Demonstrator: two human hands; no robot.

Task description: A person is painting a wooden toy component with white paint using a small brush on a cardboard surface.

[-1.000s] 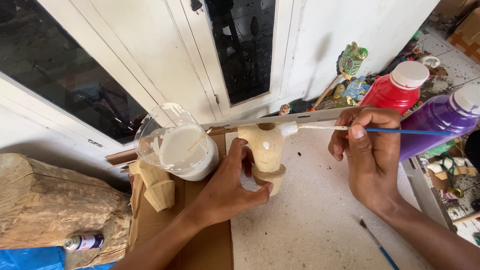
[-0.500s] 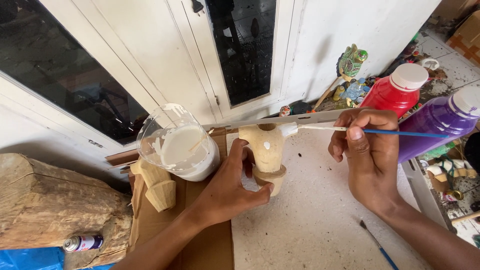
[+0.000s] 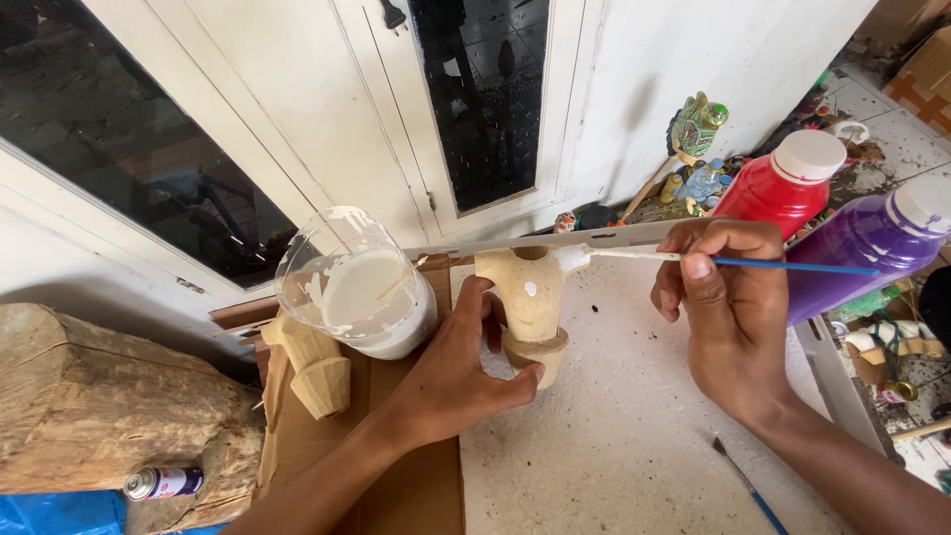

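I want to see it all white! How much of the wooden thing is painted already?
Barely any. The wooden carving shows only one small white dab on its front; the rest is bare wood. The left hand steadies its base while the right hand touches the white-tipped brush to its top edge. The cup of white paint looks well filled, and another carving beside it is unpainted.

A single camera sits on the person's head, looking steeply down and forward at close range over the speckled work surface (image 3: 634, 436), facing the white door (image 3: 297, 109) beyond. No second view shares it.
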